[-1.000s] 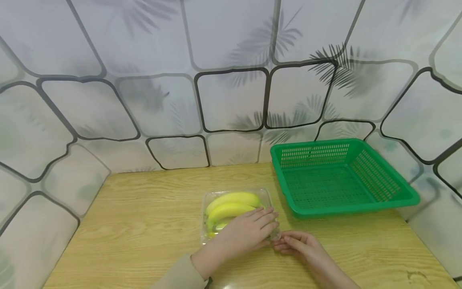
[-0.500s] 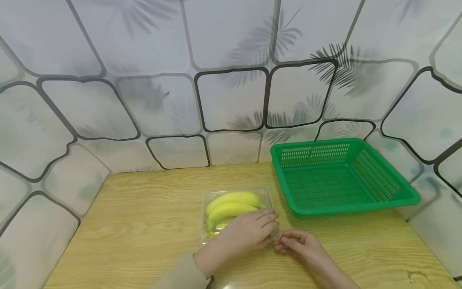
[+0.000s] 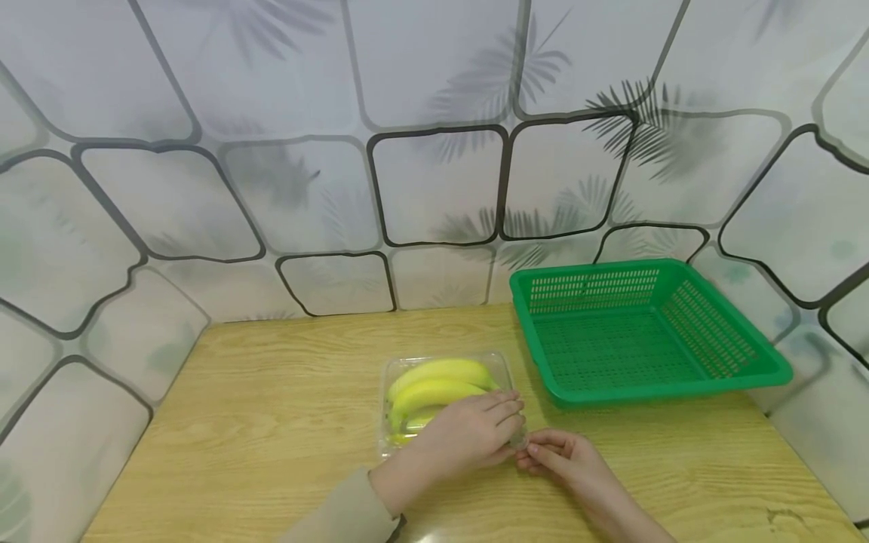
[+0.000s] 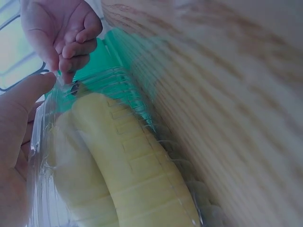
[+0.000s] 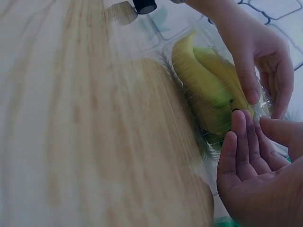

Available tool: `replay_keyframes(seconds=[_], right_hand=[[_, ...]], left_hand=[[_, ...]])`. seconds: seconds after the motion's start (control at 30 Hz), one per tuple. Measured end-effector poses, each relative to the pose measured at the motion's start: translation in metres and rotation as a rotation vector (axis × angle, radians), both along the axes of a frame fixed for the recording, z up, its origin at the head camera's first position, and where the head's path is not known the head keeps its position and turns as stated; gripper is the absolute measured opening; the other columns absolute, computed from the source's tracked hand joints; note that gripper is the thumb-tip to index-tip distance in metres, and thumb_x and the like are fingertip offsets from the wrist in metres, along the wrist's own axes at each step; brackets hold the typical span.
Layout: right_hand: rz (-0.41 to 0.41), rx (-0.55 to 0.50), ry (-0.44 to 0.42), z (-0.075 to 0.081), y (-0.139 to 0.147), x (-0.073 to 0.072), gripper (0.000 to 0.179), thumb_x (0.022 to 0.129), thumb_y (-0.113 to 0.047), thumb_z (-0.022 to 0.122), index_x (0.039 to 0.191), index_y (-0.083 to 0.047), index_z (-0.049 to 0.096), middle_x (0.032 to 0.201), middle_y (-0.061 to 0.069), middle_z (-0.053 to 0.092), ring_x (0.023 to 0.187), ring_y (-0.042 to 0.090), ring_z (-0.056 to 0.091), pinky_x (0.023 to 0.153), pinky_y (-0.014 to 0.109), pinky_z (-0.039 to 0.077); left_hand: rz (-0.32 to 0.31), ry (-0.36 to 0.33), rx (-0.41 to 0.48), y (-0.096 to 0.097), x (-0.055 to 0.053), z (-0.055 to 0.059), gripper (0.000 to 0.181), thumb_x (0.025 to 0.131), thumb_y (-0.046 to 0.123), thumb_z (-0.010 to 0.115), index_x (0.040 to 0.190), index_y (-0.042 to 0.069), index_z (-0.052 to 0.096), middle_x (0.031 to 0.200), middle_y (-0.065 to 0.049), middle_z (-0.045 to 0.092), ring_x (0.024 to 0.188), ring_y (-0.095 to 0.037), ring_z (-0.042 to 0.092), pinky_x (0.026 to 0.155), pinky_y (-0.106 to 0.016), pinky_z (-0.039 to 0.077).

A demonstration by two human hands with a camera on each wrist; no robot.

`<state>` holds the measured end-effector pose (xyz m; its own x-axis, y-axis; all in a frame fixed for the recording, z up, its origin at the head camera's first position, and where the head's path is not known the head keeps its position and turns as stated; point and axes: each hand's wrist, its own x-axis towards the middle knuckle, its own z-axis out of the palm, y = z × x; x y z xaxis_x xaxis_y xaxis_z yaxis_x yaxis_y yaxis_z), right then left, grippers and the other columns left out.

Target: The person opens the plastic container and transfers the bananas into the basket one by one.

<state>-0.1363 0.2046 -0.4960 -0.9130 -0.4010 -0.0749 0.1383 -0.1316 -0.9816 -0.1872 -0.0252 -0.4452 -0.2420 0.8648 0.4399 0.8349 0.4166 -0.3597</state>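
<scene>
A clear plastic clamshell box point(image 3: 505, 367) of yellow bananas point(image 3: 434, 394) sits on the wooden table. My left hand point(image 3: 468, 431) lies across its right part, fingers over the top and covering some of the fruit. In the left wrist view, the thumb point(image 4: 35, 87) runs along the box's edge. At the near right corner, my right hand point(image 3: 566, 456) pinches the plastic edge between thumb and fingertips. The right wrist view shows this hand's fingers point(image 5: 241, 142) reaching the corner beside the banana stems, palm turned up.
A green plastic basket point(image 3: 611, 397) with perforated sides stands at the back right, close beyond the box. Bare wooden table point(image 3: 271, 422) extends to the left. Patterned wall panels point(image 3: 434, 188) enclose the back and both sides.
Both hands stay at the box's right end with almost no motion. The left wrist and sleeve have shifted slightly to the right; box and basket stay in place.
</scene>
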Motion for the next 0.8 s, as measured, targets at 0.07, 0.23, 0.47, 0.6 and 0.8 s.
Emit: replay_keyframes(seconds=[0.07, 0.23, 0.47, 0.6, 0.8], right_hand=[[-0.004, 0.006, -0.002, -0.0012, -0.0002, -0.0006, 0.019, 0.108, -0.003, 0.056, 0.120, 0.004, 0.070, 0.101, -0.010, 0.082, 0.094, 0.004, 0.077, 0.088, 0.020, 0.065], [-0.007, 0.014, -0.004, -0.0028, 0.0000, -0.0015, 0.018, 0.108, -0.003, 0.056, 0.119, 0.001, 0.070, 0.100, -0.011, 0.082, 0.094, 0.003, 0.077, 0.088, 0.020, 0.065], [0.002, -0.008, -0.012, -0.0039, 0.0004, -0.0022, 0.017, 0.109, -0.003, 0.056, 0.116, -0.005, 0.072, 0.100, -0.010, 0.081, 0.095, 0.003, 0.077, 0.089, 0.020, 0.065], [0.013, -0.011, -0.021, -0.0043, 0.0015, -0.0025, 0.018, 0.109, -0.004, 0.055, 0.116, -0.005, 0.072, 0.100, -0.010, 0.081, 0.095, 0.004, 0.077, 0.089, 0.020, 0.065], [0.000, 0.014, -0.063, -0.0021, 0.0020, -0.0017, 0.018, 0.109, -0.007, 0.056, 0.116, -0.008, 0.073, 0.100, -0.011, 0.081, 0.095, 0.003, 0.077, 0.089, 0.020, 0.065]], left_hand=[[-0.002, 0.002, -0.001, 0.0001, -0.0002, 0.0001, 0.029, 0.095, 0.042, 0.078, 0.116, 0.021, 0.079, 0.127, 0.005, 0.078, 0.129, -0.011, 0.070, 0.118, -0.022, 0.050], [0.001, 0.002, -0.008, -0.0001, 0.0003, 0.0015, 0.032, 0.095, 0.042, 0.078, 0.118, 0.021, 0.079, 0.129, 0.004, 0.078, 0.129, -0.011, 0.070, 0.117, -0.021, 0.050], [-0.001, -0.002, -0.005, 0.0003, 0.0004, 0.0022, 0.032, 0.094, 0.040, 0.078, 0.119, 0.019, 0.079, 0.129, 0.003, 0.078, 0.130, -0.012, 0.070, 0.116, -0.021, 0.051], [-0.001, 0.006, 0.013, 0.0011, 0.0002, 0.0014, 0.031, 0.092, 0.039, 0.079, 0.117, 0.020, 0.080, 0.127, 0.003, 0.079, 0.128, -0.011, 0.071, 0.115, -0.020, 0.052], [0.009, 0.019, 0.031, 0.0035, 0.0003, 0.0002, 0.030, 0.091, 0.043, 0.081, 0.112, 0.021, 0.081, 0.122, 0.005, 0.080, 0.124, -0.010, 0.072, 0.112, -0.018, 0.053]])
